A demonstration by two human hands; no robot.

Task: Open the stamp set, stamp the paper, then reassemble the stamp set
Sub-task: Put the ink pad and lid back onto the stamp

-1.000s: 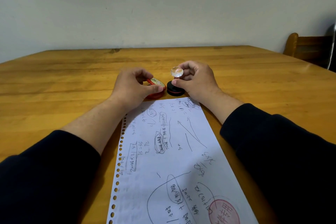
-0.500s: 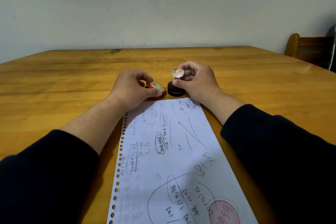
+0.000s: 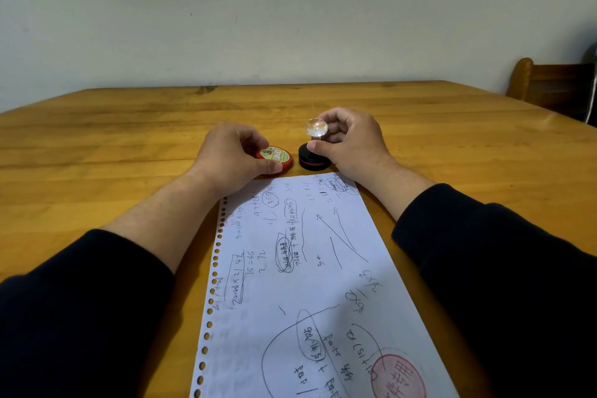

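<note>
Spanning most of view: wooden table (image 3: 452,145), plank grain, plain pale wall behind, wooden chair (image 3: 549,84) at far right. Punched paper (image 3: 297,284), scribbled, round red stamp mark (image 3: 398,376) near lower corner. Left hand (image 3: 232,155) grip closed on round red ink pad (image 3: 276,158), now flat on table versus tilted earlier. Right hand (image 3: 349,145) pinching stem of stamp (image 3: 315,152), clear knob, black base.

One head-worn camera looks forward and down, close over the table (image 3: 97,145)
</note>
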